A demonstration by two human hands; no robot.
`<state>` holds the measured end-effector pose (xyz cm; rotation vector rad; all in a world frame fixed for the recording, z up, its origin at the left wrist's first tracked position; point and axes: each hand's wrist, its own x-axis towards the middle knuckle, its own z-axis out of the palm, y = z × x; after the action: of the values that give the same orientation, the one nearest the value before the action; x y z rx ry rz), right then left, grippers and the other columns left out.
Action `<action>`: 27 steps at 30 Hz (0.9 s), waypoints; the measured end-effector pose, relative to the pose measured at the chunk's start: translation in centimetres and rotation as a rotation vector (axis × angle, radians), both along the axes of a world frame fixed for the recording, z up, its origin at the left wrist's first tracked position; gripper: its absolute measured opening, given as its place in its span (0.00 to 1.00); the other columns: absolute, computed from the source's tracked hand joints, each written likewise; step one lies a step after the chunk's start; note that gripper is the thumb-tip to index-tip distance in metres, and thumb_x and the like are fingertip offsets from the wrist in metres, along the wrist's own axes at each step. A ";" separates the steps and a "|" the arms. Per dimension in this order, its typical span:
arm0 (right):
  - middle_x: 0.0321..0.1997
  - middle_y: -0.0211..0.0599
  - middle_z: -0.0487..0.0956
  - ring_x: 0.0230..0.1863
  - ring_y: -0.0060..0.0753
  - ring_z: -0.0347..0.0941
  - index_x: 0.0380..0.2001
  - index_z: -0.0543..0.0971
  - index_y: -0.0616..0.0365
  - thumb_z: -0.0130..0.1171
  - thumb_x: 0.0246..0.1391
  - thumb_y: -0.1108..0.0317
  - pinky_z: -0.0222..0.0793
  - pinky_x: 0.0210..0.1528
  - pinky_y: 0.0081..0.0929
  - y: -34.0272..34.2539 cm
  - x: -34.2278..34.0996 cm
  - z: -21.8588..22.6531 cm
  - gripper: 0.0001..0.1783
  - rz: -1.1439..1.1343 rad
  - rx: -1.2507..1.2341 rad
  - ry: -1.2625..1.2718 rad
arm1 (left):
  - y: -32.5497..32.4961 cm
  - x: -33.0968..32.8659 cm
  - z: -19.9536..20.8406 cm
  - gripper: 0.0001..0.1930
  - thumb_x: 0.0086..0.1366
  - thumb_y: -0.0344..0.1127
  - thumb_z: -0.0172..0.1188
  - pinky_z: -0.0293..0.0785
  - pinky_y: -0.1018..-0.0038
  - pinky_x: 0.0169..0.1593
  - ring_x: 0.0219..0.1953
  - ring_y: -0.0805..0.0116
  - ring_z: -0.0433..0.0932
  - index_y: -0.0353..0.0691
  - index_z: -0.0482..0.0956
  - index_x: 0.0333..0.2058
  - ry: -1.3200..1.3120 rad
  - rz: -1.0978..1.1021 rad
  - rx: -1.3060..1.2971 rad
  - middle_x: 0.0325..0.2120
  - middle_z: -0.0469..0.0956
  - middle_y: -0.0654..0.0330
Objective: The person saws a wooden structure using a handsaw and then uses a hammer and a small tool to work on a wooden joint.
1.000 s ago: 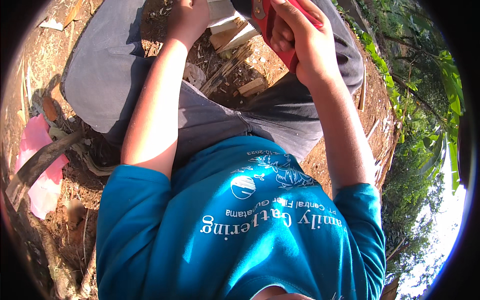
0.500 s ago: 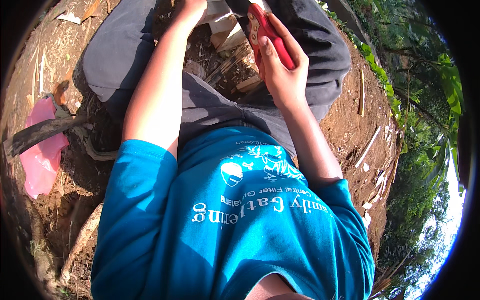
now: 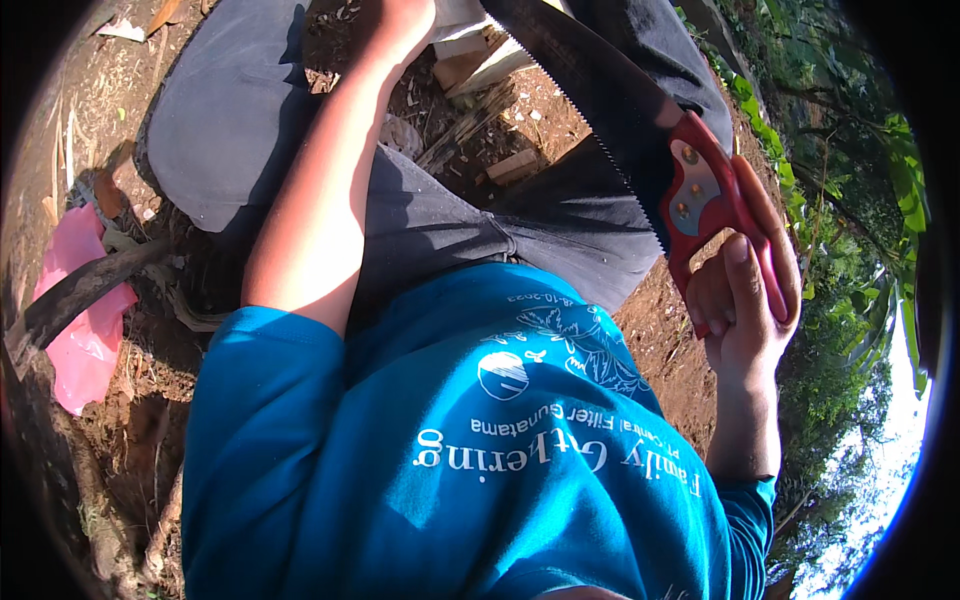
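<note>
My right hand is wrapped round the red handle of a hand saw. The dark toothed blade slants up and left from the handle across my right thigh, and its far end is cut off by the top edge. My left hand is at the top edge beside a pale piece of wood; its fingers are out of sight, so its grip does not show. Below that wood, a split wooden block lies between my legs.
Wood scraps and chips lie on the brown soil between my legs in dark trousers. At the left are a pink plastic sheet and a dark branch across it. Green plants grow along the right.
My right hand has drawn the saw back and to the right, toward my body, so much more of the blade shows. My left hand has shifted only slightly to the right.
</note>
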<state>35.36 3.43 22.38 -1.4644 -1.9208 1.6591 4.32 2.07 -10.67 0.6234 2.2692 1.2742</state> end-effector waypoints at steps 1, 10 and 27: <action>0.28 0.25 0.80 0.15 0.06 0.60 0.69 0.69 0.63 0.59 0.68 0.59 0.55 0.19 0.10 0.9 -1.7 -1.6 0.31 0.025 0.018 0.002 | -0.1 0.0 0.0 0.26 0.70 0.45 0.50 0.66 0.58 0.62 0.59 0.45 0.71 0.29 0.61 0.58 0.001 -0.001 0.003 0.53 0.72 0.37; 0.58 0.46 0.81 0.53 0.24 0.77 0.63 0.71 0.73 0.54 0.69 0.76 0.74 0.52 0.17 3.9 -14.0 -13.6 0.21 -0.100 -0.160 0.481 | -0.3 0.2 0.8 0.26 0.70 0.44 0.50 0.65 0.59 0.61 0.58 0.47 0.70 0.29 0.60 0.57 -0.023 -0.033 0.020 0.53 0.71 0.38; 0.36 0.26 0.80 0.23 0.08 0.65 0.71 0.65 0.62 0.59 0.69 0.62 0.60 0.26 0.12 -6.3 5.7 -4.9 0.32 -0.036 0.058 0.103 | -0.9 0.1 1.4 0.26 0.70 0.43 0.50 0.65 0.61 0.60 0.57 0.50 0.68 0.28 0.58 0.56 0.009 -0.006 -0.045 0.52 0.69 0.40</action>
<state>41.10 -2.82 17.46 -1.3572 -1.8608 1.6164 4.45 1.19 -9.27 0.6204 2.2958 1.2161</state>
